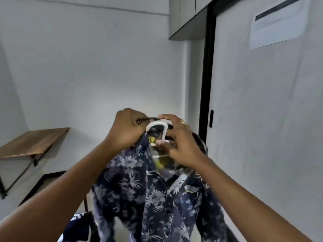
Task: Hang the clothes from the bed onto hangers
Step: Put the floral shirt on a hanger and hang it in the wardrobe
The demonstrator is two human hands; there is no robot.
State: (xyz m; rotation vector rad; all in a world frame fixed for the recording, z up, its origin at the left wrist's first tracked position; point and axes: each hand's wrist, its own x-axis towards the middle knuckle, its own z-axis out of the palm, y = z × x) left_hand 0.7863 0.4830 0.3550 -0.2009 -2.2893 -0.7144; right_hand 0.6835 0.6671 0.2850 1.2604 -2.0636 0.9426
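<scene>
both hands are raised in front of a pale wall, holding a shirt (pixel 157 198) up on a hanger (pixel 157 124). the shirt is dark blue with a pale flower print. it hangs straight down below the hands, front open, with a yellow label showing inside the collar.

the left hand (pixel 127 128) is clenched on a bunch of the shirt's collar cloth, just left of the hanger's white hook. the right hand (pixel 178 145) grasps the hanger at the hook. its thumb presses at the foot of the hook and its forefinger curves over the top. a gold ring (pixel 183 122) sits on one of its fingers. the hook stands between the two hands, touching both. the rest of the hanger is mostly hidden inside the shirt, with only a pale bar showing through the open neck.

a wooden table (pixel 35 142) with dark legs stands against the wall at far left. a dark door frame (pixel 207 75) runs up the right side. a sheet of paper (pixel 277 23) is stuck high on the panel to its right. another dark, patterned piece of cloth (pixel 78 226) lies low at near left, blurred.
</scene>
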